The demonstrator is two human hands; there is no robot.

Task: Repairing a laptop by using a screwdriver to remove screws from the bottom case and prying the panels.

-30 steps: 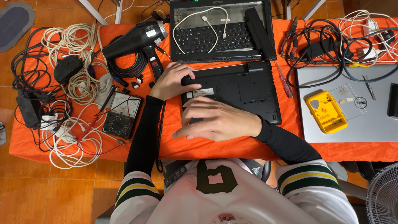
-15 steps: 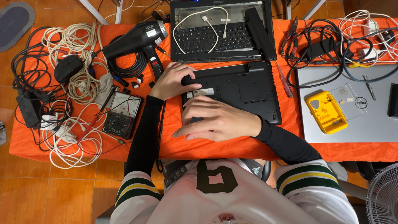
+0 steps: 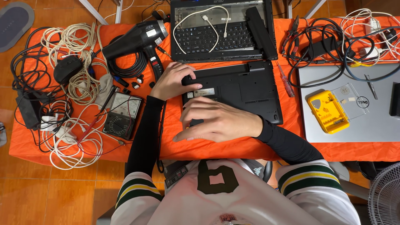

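Seen from above, a person's two bare hands rest on a black laptop (image 3: pixel 241 89) that lies upside down, base upward, in the middle of an orange-covered table (image 3: pixel 250 148). The left hand (image 3: pixel 174 80) lies over the laptop's upper left corner, its fingers curled loosely against the edge and the thumb stretched across the base; it presses rather than grasps, and nothing is enclosed in it. The right hand (image 3: pixel 216 121) lies flat, palm down, over the lower left corner of the base, fingers spread and pointing left, the fingertips reaching just past the laptop's edge onto the cloth; it too is open and holds nothing. Both forearms wear black sleeves beneath a white jersey with green and yellow cuffs. Directly behind the laptop sits a second, opened laptop (image 3: pixel 221 31) with its keyboard showing, a white cable (image 3: pixel 200 18) coiled on it and a long black battery bar (image 3: pixel 260 31) laid along its right side. To the left lie a black heat gun (image 3: pixel 135 39), an analogue multimeter (image 3: pixel 123 114) and tangles of white and black cables (image 3: pixel 71 87). To the right lie a red-handled screwdriver (image 3: pixel 285 81), a silver closed laptop (image 3: pixel 354 116) bearing a yellow bit case (image 3: pixel 327 110), and more black cables (image 3: pixel 329 48).
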